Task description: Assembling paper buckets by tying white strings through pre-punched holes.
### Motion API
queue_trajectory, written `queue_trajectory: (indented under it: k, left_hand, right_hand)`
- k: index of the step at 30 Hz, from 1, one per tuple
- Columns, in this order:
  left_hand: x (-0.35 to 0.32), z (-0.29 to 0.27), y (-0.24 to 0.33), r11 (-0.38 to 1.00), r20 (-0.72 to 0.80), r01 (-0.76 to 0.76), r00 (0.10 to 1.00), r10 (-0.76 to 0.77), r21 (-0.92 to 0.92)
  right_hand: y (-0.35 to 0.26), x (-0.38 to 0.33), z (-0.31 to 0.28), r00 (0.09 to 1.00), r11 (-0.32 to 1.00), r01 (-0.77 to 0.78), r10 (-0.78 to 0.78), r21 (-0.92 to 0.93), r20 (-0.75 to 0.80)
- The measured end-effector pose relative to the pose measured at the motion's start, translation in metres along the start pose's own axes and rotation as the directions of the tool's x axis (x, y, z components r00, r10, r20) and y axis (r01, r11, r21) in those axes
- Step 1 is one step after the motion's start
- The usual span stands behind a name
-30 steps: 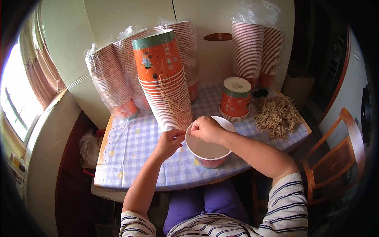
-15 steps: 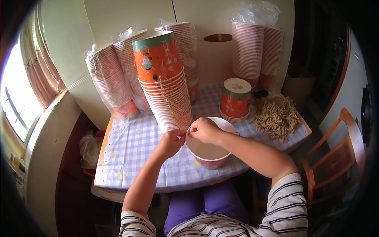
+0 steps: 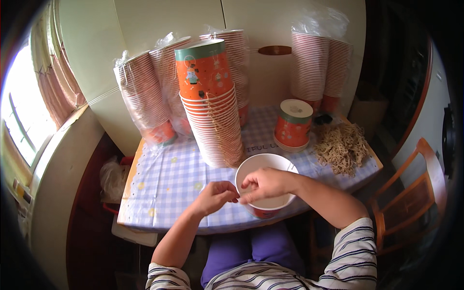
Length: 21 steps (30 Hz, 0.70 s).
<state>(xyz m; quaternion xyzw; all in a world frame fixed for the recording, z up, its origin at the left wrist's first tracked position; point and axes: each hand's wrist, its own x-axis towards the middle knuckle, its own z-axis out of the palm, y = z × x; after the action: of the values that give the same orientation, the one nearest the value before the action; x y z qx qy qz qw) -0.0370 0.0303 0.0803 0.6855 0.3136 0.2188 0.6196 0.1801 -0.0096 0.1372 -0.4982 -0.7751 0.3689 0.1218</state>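
A round paper bucket [image 3: 261, 163], white inside and orange outside, stands near the table's front edge. My left hand [image 3: 217, 197] is at its left rim with fingers curled and tips pinched together; whatever is between them is too small to make out. Over the mouth of the bucket, my right hand [image 3: 270, 184] has bent fingers, with thumb and forefinger apart. Its thumb side comes close to the left fingertips at the rim. A thin bit of cord shows at the bucket's far right rim. Behind stands a tall upside-down stack of orange buckets [image 3: 212, 128] with tan cords hanging down its side.
A short upside-down bucket stack [image 3: 293, 128] and a heap of tan cords [image 3: 341, 147] lie at the right. Plastic-wrapped bucket stacks [image 3: 145, 96] line the back, with more wrapped stacks [image 3: 309, 65] at back right. A wooden chair [image 3: 411, 198] stands right of the checked tablecloth [image 3: 169, 203].
Both hands have come nearer to me, from the bucket's far left rim to its near left. The right fingers have spread from a pinch. The bucket has shifted slightly toward me.
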Motion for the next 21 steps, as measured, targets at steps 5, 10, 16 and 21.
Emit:
queue_trajectory:
  k: [5, 10, 16, 21]
  left_hand:
    - [-0.024, 0.022, -0.011, 0.959, 0.035, 0.032, 0.999, -0.023, -0.280]
    - [-0.024, 0.050, -0.022, 0.894, -0.123, -0.146, 0.987, 0.103, -0.425]
    - [-0.017, 0.067, -0.040, 0.889, -0.240, -0.292, 0.947, 0.215, -0.354]
    - [-0.021, 0.068, -0.037, 0.885, -0.318, -0.335, 0.919, 0.232, -0.323]
  right_hand:
    - [-0.007, -0.029, 0.000, 0.995, 0.987, 0.096, -0.093, -0.129, 0.033]
    - [-0.004, -0.030, -0.011, 0.987, 0.967, 0.160, -0.155, -0.197, 0.041]
    - [0.013, -0.028, -0.011, 0.979, 0.974, 0.175, -0.187, -0.146, -0.077]
    - [0.010, -0.038, -0.011, 0.968, 0.977, 0.173, -0.192, -0.124, -0.164]
